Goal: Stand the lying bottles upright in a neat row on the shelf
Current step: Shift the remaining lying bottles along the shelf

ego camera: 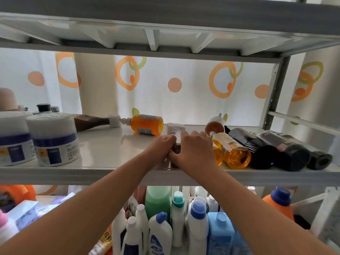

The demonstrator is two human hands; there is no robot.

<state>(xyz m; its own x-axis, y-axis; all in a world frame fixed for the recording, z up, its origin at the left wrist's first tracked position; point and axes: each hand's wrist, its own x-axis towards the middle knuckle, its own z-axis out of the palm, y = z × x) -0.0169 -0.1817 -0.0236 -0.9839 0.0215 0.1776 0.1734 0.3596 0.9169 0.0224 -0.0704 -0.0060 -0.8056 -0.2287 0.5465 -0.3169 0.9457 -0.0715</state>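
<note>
Both of the person's arms reach up to the middle shelf (103, 148), and the hands meet near its front edge. The left hand (161, 145) and the right hand (195, 150) are both curled around one small dark bottle (176, 150); only a sliver of it shows between the fingers, so I cannot tell whether it stands or lies. Just behind the hands sits a white ribbed cap (174, 128), and I cannot tell what it belongs to.

The other bottles on this shelf lie on their sides. To the right of the hands, packed side by side with their bases toward the shelf front, are a clear bottle of amber liquid (231, 150), touching the right hand's edge, then a black ribbed bottle (257, 150), a dark bottle with a pinkish sheen (287, 153), and a black one (319, 160) at the far right. Behind them lies a round amber bottle with a white top (215, 126). Further back, in the middle, an orange bottle with a white nozzle (147, 124) lies pointing left, and left of it a brown bottle with a white cap (92, 122) lies pointing right.

At the left end two white tubs with blue bands (53, 138) stand upright. The shelf below holds a crowd of upright cleaning bottles (196, 221). A curtain with orange rings (184, 83) hangs behind the rack
</note>
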